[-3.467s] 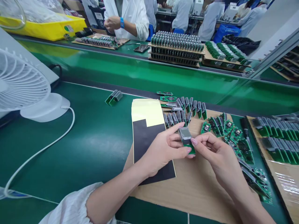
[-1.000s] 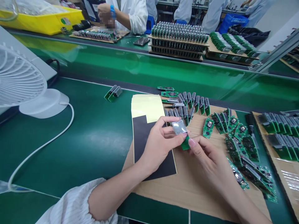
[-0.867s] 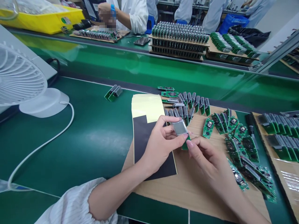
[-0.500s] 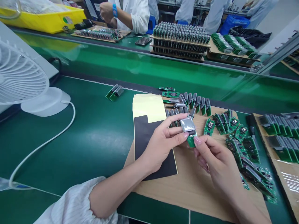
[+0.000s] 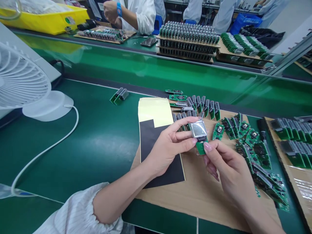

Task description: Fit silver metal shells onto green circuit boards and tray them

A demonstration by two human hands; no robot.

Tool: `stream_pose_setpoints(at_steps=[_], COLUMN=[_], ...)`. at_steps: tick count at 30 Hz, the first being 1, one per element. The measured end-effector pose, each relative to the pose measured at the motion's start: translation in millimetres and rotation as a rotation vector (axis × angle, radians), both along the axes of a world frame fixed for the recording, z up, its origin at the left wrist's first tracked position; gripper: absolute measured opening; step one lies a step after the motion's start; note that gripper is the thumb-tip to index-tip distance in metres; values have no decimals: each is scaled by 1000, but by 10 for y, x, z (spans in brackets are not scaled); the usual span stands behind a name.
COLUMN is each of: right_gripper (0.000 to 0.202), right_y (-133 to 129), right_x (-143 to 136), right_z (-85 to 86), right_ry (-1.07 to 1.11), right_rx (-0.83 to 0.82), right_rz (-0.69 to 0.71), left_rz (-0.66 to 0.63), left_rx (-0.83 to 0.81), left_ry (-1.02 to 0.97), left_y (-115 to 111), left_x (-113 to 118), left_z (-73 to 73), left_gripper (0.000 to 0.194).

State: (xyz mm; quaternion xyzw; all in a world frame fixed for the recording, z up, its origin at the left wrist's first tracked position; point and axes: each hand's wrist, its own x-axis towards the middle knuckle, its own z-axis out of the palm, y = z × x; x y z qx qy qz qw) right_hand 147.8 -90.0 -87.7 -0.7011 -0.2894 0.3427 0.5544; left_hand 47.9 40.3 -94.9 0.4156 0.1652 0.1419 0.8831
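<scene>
A small green circuit board with a square silver display [image 5: 199, 129] is held up between both hands, its screen facing me. My left hand [image 5: 168, 146] grips its left side, thumb near the lower edge of the display and index finger along the top. With thumb and fingers, my right hand [image 5: 224, 162] pinches the green lower end. Beneath them lie a brown cardboard sheet [image 5: 195, 198] and, to the left, a sheet of black stickers [image 5: 148, 139] with a bare yellow backing at its top.
Loose circuit boards [image 5: 259, 154] are heaped on the right, beside a cardboard tray [image 5: 296, 175] of boards. More boards [image 5: 204, 105] stand in rows behind my hands. A white fan [image 5: 46, 104] is at left. Beyond the green partition, a co-worker's hand [image 5: 110, 11] shows near stacked boards [image 5: 188, 35].
The board in my hands has turned slightly, so its display faces me more squarely and sits a little further right. Both hands keep their hold.
</scene>
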Motion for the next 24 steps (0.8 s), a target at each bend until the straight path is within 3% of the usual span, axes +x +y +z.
stream_pose_setpoints(at_steps=[8, 10, 16, 19, 24], right_gripper=[39, 40, 40, 36, 39], right_y=[-1, 2, -2, -28, -30], right_x=[42, 46, 21, 8, 19], right_z=[-26, -22, -24, -84, -84], right_ry=[-128, -135, -153, -154, -64], right_rx=[-22, -28, 8, 2, -25], right_rz=[34, 21, 13, 17, 12], left_rz=[10, 41, 170, 192, 190], left_rx=[79, 223, 907, 1033, 1054], left_ry=[49, 92, 232, 248, 253], left_y=[-3, -17, -60, -66, -56], left_x=[-2, -9, -29, -26, -25], left_z=[-11, -12, 11, 11, -36], left_gripper=[42, 42, 46, 43, 44])
